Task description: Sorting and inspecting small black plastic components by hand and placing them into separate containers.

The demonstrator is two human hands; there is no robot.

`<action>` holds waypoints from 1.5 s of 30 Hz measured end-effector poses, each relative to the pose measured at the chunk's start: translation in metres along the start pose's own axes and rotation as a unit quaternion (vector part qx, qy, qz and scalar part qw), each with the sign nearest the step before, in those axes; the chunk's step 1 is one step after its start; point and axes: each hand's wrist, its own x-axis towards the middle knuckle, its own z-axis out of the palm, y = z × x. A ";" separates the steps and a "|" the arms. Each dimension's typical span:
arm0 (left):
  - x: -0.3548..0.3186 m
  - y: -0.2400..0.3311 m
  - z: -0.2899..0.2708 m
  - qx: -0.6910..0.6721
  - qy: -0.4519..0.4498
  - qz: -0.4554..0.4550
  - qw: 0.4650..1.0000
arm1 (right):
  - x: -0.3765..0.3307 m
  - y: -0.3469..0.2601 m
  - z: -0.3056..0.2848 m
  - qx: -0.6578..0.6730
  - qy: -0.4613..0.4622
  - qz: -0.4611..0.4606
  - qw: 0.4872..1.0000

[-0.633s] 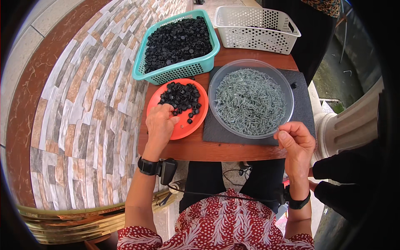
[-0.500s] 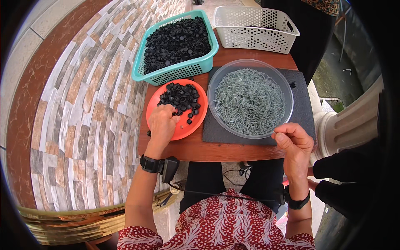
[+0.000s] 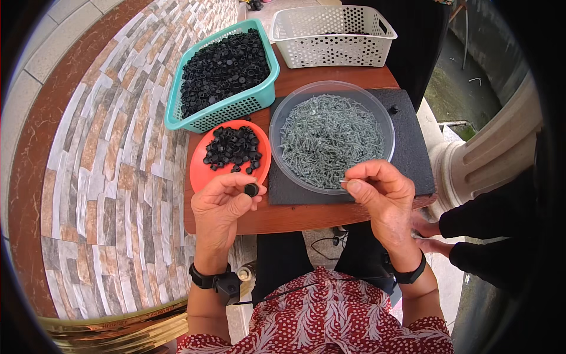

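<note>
My left hand point(image 3: 217, 209) pinches a single round black plastic cap point(image 3: 252, 190), its hollow side showing, just in front of the orange plate point(image 3: 201, 171). On that plate lies a heap of black caps point(image 3: 230, 146) like it. My right hand point(image 3: 386, 192) has thumb and forefinger pressed together around something tiny that looks like a screw point(image 3: 344, 182); most of it is hidden. This hand is at the near right rim of a clear round tub point(image 3: 390, 138) filled with silvery screws point(image 3: 330, 138). The two hands are apart.
A teal basket point(image 3: 236, 113) full of black caps stands behind the plate, and a white perforated basket point(image 3: 336, 52) at the back. The tub rests on a dark mat point(image 3: 413, 159) on the wooden table point(image 3: 236, 222). Another person's feet point(image 3: 425, 236) are at the right.
My left hand has left the plate with a black cap and come nearer to me. My right hand has moved left along the tub's near edge. The view has shifted slightly.
</note>
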 end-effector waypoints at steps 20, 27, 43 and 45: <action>0.032 -0.037 -0.040 0.591 0.069 0.077 0.800 | -0.010 0.005 -0.026 -0.050 0.042 -0.003 0.998; 0.039 -0.029 -0.045 0.649 0.088 0.081 0.752 | -0.012 0.014 -0.028 -0.073 0.035 -0.031 0.996; 0.011 0.010 0.083 0.447 -0.010 0.228 0.865 | -0.025 0.013 -0.049 -0.077 0.067 -0.035 0.994; 0.003 0.013 0.103 0.368 -0.023 0.179 0.912 | -0.026 0.015 -0.050 -0.066 0.078 -0.039 0.994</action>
